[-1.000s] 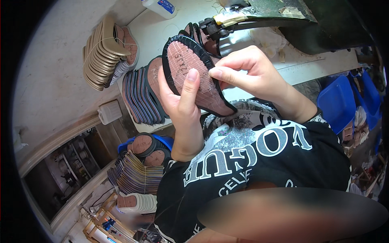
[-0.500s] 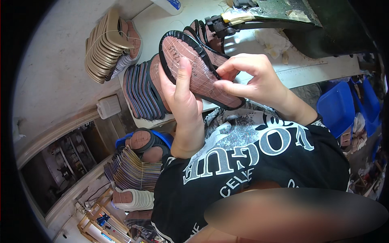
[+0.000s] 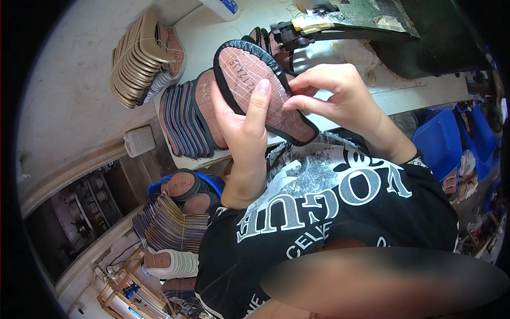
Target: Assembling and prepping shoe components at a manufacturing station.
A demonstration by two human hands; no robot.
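Observation:
My left hand (image 3: 245,119) grips a brown-pink shoe insole (image 3: 249,80) with a black folded rim, its thumb flat on the marked face and the fingers behind it. The insole is tilted above the table, its rounded end up and away from me. At its right edge is my right hand (image 3: 340,98), thumb and index finger curled in a loose pinch at the black rim; the other fingers are partly hidden behind. Several black-edged insoles (image 3: 265,40) lie behind the held one. To the left, a stack of dark-edged insoles (image 3: 183,119) rests on the table.
A dark green machine arm (image 3: 350,32) reaches over the white table (image 3: 409,101) at the upper right. Tied tan insoles (image 3: 133,66) stand at the far left. Lower left are more insole bundles (image 3: 175,223) beside a blue container (image 3: 212,181). Blue bins (image 3: 438,141) are at right.
The insole has tilted slightly and shifted a little right in my left hand. My right thumb and index finger have spread a bit and moved slightly up along the rim.

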